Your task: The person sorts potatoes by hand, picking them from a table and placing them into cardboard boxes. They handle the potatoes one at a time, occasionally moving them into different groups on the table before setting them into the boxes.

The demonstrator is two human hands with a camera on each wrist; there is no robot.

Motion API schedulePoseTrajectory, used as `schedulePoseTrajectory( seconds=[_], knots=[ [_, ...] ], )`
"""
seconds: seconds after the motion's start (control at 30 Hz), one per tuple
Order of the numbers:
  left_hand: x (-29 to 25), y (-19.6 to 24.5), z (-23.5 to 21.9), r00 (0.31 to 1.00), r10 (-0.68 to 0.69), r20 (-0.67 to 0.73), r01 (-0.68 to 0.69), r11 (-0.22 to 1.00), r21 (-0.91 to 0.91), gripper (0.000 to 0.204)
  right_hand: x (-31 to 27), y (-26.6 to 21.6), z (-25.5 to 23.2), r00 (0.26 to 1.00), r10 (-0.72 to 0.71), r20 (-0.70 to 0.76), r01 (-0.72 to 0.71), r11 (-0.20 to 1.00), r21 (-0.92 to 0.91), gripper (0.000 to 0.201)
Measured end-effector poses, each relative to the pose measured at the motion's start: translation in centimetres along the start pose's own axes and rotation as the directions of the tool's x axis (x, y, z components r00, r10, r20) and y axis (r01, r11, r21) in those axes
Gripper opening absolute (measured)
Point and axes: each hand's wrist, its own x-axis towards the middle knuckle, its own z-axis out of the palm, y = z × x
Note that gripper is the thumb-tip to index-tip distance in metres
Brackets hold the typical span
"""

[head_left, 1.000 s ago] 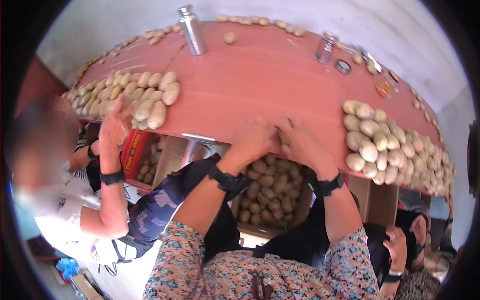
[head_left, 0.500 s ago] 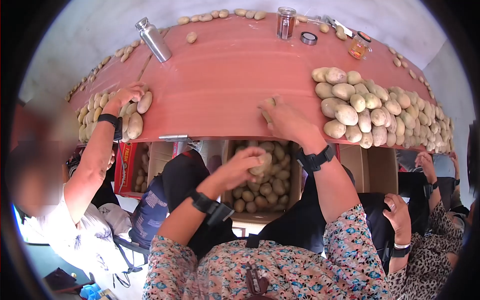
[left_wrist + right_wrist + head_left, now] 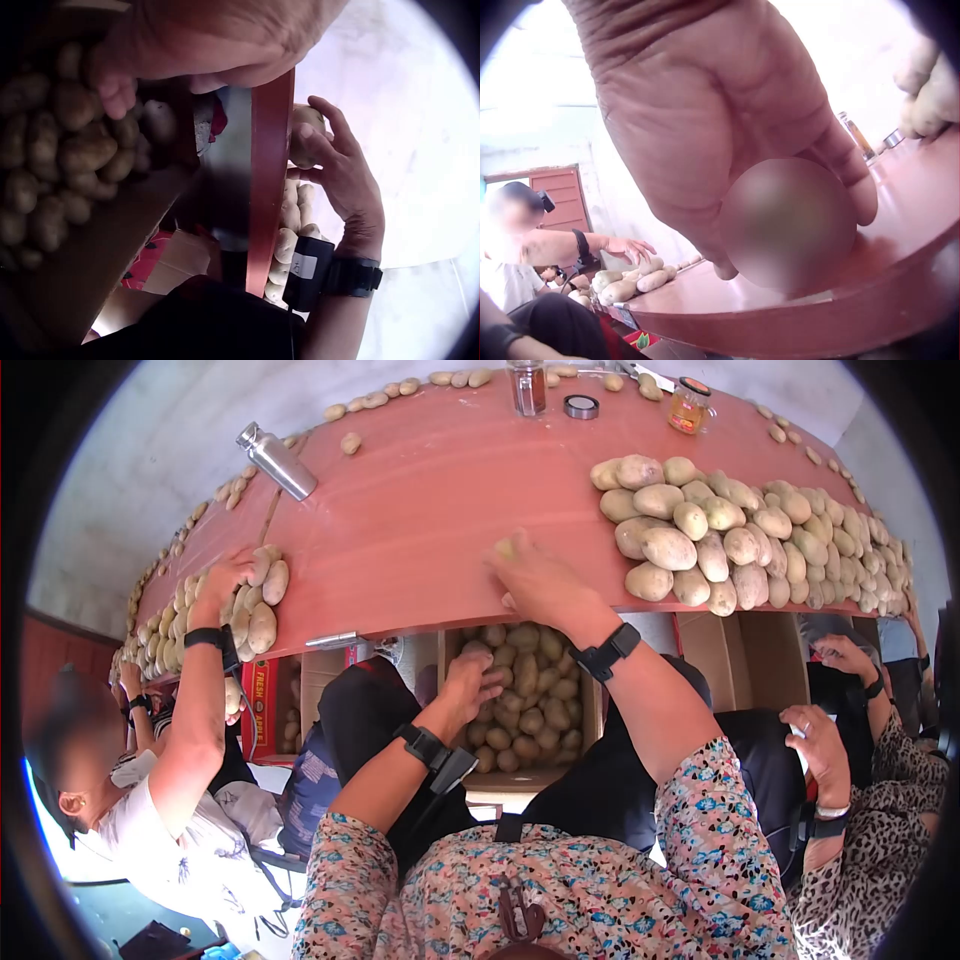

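My left hand (image 3: 470, 685) is over the box of potatoes (image 3: 530, 705), its fingers loosely spread. In the left wrist view the fingertips of this hand (image 3: 202, 45) hang by the potatoes (image 3: 86, 150); contact is unclear. My right hand (image 3: 548, 590) is above the red table near its front edge, holding a potato (image 3: 508, 548). The left wrist view also shows that hand (image 3: 349, 180) gripping the potato (image 3: 304, 135). Up close in the right wrist view, the fingers of the hand (image 3: 712, 112) curl round the potato, a blurred shape (image 3: 787, 225).
A large potato pile (image 3: 730, 545) lies right of my right hand. Left stands a metal bottle (image 3: 277, 461), with another person's hand (image 3: 228, 575) on a smaller pile (image 3: 262, 605). Jars (image 3: 690, 405) stand at the back. A metal object (image 3: 332, 641) rests at the front edge.
My left hand has moved from beside my right at the table edge down to the box; a potato seen at its fingers is no longer held. My right hand has shifted left with its potato.
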Motion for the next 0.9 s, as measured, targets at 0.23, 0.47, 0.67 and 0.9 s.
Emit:
schedulePoseTrajectory(
  seconds=[0.23, 0.47, 0.67, 0.9],
  knots=[
    [-1.7, 3.0, -1.1, 0.973, 0.086, 0.217, -0.083, 0.996, -0.022, 0.031, 0.6, -0.4, -1.6, 0.968, 0.048, 0.247, -0.017, 0.992, -0.127, 0.051],
    [-5.6, 3.8, -0.3, 0.947, 0.159, 0.279, -0.129, 0.984, -0.124, 0.034, -1.3, -1.9, -2.4, 0.979, -0.142, 0.146, 0.117, 0.978, 0.172, 0.053],
    [-8.2, 3.5, 1.3, 0.904, 0.25, 0.346, -0.105, 0.916, -0.388, 0.043, -2.9, -3.6, -3.2, 0.935, -0.274, 0.227, 0.214, 0.942, 0.257, 0.047],
    [-1.5, -4.7, -1.5, 0.951, -0.279, 0.131, 0.293, 0.951, -0.102, 0.039, -2.5, -1.2, -1.7, 0.976, -0.213, 0.054, 0.199, 0.961, 0.193, 0.029]
  ],
)
